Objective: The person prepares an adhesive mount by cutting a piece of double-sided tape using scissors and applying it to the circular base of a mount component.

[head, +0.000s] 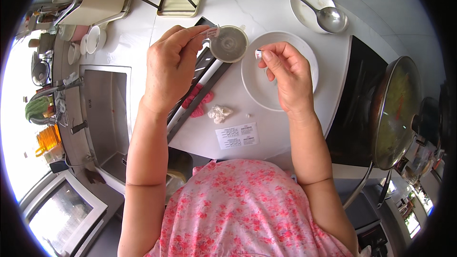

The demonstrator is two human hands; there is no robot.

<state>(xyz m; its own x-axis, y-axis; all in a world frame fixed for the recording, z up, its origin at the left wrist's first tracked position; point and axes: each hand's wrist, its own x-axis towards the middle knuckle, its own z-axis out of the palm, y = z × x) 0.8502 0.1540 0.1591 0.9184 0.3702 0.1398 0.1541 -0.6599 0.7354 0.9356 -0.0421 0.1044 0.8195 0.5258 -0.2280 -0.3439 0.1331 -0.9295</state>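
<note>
My left hand (175, 64) pinches a small printed packet (210, 34) between thumb and fingers. Just under that packet, a round container (228, 44) with a translucent grey top sits on the counter. A tiny white piece with red and blue print (259, 54) is held in the fingertips of my right hand (289, 73). Whether it came from the packet I cannot tell. My right hand hovers over a wide white dish (250, 82), hiding part of it. A sheet with printed diagrams (237, 135) lies nearer me, with a crumpled white tissue (219, 114) above it.
A long dark slotted frame (200, 91) lies diagonally, partly over a pink cloth (204, 102). At the left is a sink (107, 107). A steel ladle (330, 18) rests on a white plate (303, 1). A glass-lidded pan (396, 114) stands on the black cooktop (353, 114).
</note>
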